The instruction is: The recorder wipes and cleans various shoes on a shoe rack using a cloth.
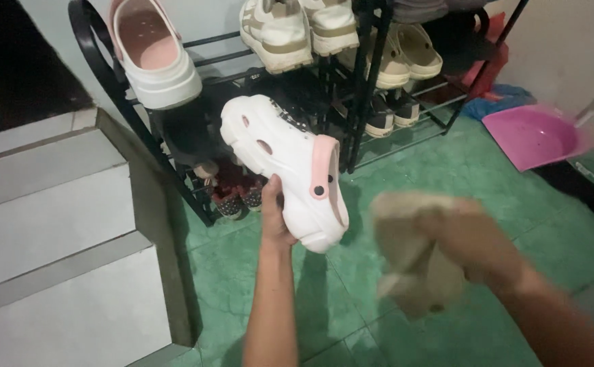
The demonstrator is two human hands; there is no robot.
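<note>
My black shoe rack (358,102) holds a matching clog (154,54), sneakers (297,27); pink dustpan (531,136) lies on green floor (446,177).

Smooth matt foam-like white clog (280,153), soft beige cloth (412,251), black metal rack (361,81), glossy green tiles (446,170).

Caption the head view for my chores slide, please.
Left hand holds a white clog before the shoe rack; right hand grips a beige cloth.

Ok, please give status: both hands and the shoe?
Left hand grips white clog by its sole, raised before shoe rack. Right hand clutches beige cloth, blurred. Nothing between them.
</note>
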